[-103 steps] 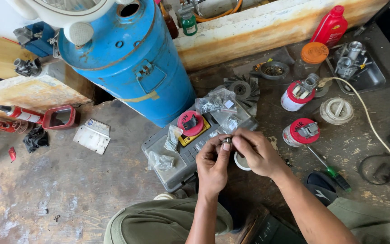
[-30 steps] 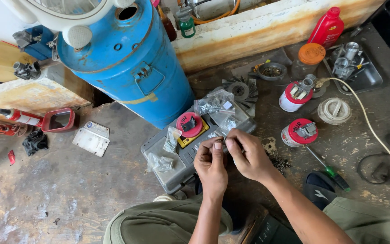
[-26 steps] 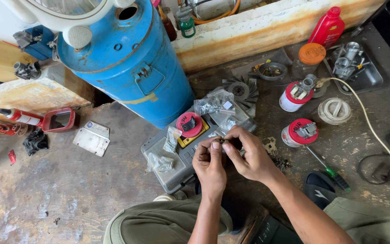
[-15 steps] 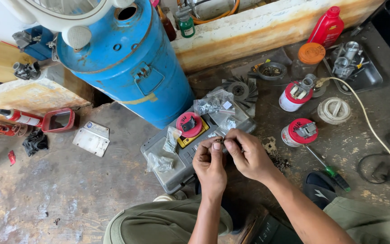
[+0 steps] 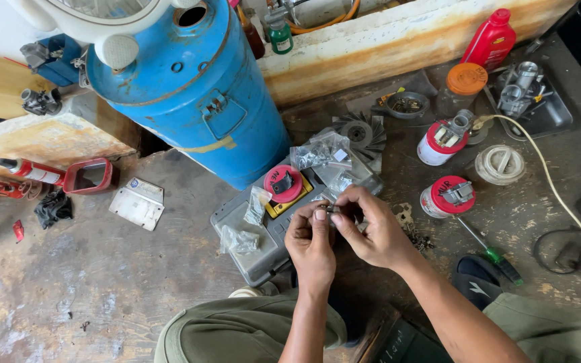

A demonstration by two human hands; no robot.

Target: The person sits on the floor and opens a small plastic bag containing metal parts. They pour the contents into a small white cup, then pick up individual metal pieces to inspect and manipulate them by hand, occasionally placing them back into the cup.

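Both your hands are pinched together over one tiny dark metal part (image 5: 329, 209), left hand (image 5: 312, 245) and right hand (image 5: 371, 232) each closed on it with fingertips, right above the near edge of the grey plastic parts case (image 5: 263, 238). What the part actually is, can't tell, it's too small. Looks to me like you're mid-fitting or twisting two little bits together, so the next bit calls for a steady grip and keeping it over the case so nothing drops into the grime.

Container check: the grey case holds a round red cap on a yellow square (image 5: 284, 185) and several clear plastic bags (image 5: 319, 153) of small hardware. At 2 o'clock from your hands, two red-and-white cans (image 5: 444, 197) each have metal bits sitting on top. Further out at 1 o'clock, a dark metal tray (image 5: 551, 115) carries a silver carburettor-looking piece, and a small round dark bowl (image 5: 408, 104) has small bits in it. Big blue metal cylinder tank (image 5: 193, 94) stands at 11 o'clock.
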